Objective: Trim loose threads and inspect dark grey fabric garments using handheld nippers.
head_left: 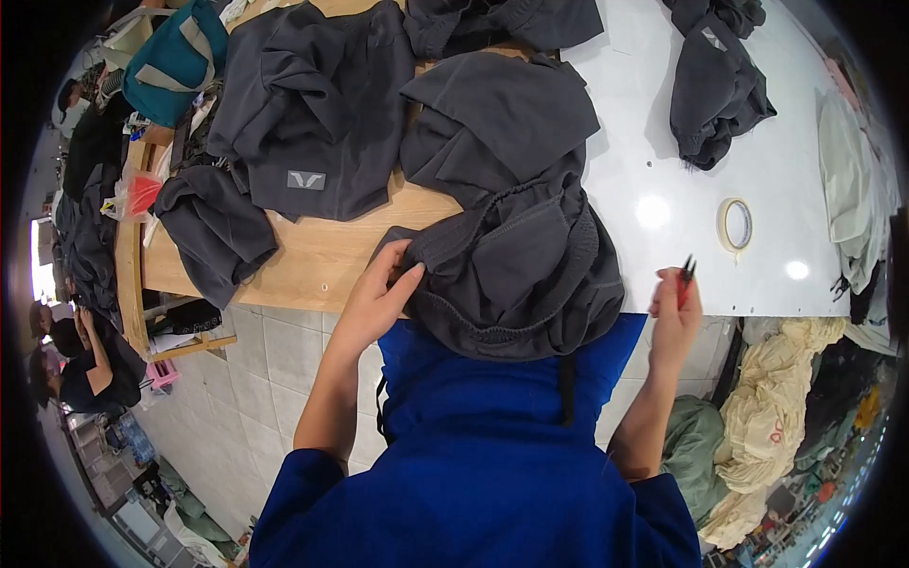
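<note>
A dark grey garment [530, 270] with a gathered elastic waistband lies bunched at the table's front edge, partly hanging over it against my body. My left hand [383, 293] grips the left side of its waistband, with thumb on top and the fingertips partly hidden by cloth. To the right of the garment, apart from it, my right hand [676, 317] is raised near the table edge. Closed in it is a pair of small red thread snips [686, 282], their dark pointed tips facing away from me.
More dark grey garments lie beyond, including a large one [312, 114] with a light patch and a smaller bundle [720, 90]. A tape roll [735, 225] rests on the white tabletop [625, 142]. Cream cloth [772, 417] is heaped at right. A person [90, 355] sits far left.
</note>
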Demonstrator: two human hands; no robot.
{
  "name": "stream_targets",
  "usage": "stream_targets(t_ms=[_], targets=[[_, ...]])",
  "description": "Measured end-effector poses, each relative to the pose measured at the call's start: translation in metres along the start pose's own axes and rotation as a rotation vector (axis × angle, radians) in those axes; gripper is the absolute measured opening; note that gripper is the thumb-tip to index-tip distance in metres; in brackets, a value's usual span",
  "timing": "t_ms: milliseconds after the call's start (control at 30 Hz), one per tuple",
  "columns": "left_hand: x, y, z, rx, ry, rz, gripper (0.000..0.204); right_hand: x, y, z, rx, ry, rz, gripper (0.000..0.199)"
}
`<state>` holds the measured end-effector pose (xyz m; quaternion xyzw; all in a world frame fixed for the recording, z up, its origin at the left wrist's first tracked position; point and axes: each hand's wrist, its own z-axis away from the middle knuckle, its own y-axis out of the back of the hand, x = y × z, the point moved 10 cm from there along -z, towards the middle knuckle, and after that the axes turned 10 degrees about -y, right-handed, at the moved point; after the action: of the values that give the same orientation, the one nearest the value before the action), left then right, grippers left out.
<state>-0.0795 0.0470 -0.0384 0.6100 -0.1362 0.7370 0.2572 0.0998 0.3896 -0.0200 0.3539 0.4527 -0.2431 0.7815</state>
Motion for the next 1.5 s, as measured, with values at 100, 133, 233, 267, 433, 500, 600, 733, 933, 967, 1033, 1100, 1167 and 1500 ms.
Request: stream_targets(t_ms=[100,133,233,267,433,500,600,733,933,967,1033,1100,1167,1500], targets=[[-0.005,-0.011,0.002,-0.063,0.091,-0.088,0.027,-0.023,-0.032,0.007,-0.107,-0.085,-0.018,0.021],[-0.011,-0.008,0.003,-0.071,0.169,-0.118,0.024,-0.028,-0.047,0.01,-0.163,-0.105,-0.003,0.02],[-0.015,-0.005,0.003,-0.091,0.213,-0.063,0.021,-0.03,-0.081,0.015,-0.276,-0.13,0.083,0.021],[-0.012,-0.008,0.002,-0.103,0.181,0.025,0.021,-0.035,-0.087,0.018,-0.299,-0.109,0.102,0.023],[-0.005,-0.018,0.004,-0.025,0.089,0.62,0.024,-0.033,-0.09,0.019,-0.341,-0.071,-0.331,0.017],[0.004,-0.024,0.0,0.046,0.049,0.821,0.027,-0.015,-0.086,0.013,-0.433,-0.229,-0.785,0.014],[0.013,-0.023,-0.009,0.253,0.061,1.345,0.036,0.002,-0.085,0.006,-0.634,-0.468,-1.276,0.023],[0.004,-0.024,-0.012,0.22,0.042,1.486,0.035,0.009,-0.083,0.002,-0.653,-0.527,-1.392,0.033],[0.016,-0.032,-0.01,0.142,0.057,1.614,0.033,0.001,-0.081,-0.002,-0.692,-0.508,-1.535,0.034],[0.015,-0.032,-0.01,0.157,0.064,1.617,0.033,0.001,-0.081,-0.003,-0.694,-0.509,-1.535,0.034],[0.015,-0.032,-0.01,0.174,0.07,1.621,0.034,-0.006,-0.083,-0.002,-0.769,-0.49,-1.517,0.034],[0.019,-0.033,-0.011,0.15,0.063,1.663,0.036,-0.001,-0.084,-0.004,-0.703,-0.523,-1.481,0.035],[0.022,-0.035,-0.015,0.163,0.024,1.679,0.036,0.001,-0.085,-0.004,-0.638,-0.554,-1.444,0.036],[0.038,-0.079,-0.028,0.175,0.05,1.197,0.037,-0.044,-0.041,0.018,0.03,0.212,-0.198,0.022]])
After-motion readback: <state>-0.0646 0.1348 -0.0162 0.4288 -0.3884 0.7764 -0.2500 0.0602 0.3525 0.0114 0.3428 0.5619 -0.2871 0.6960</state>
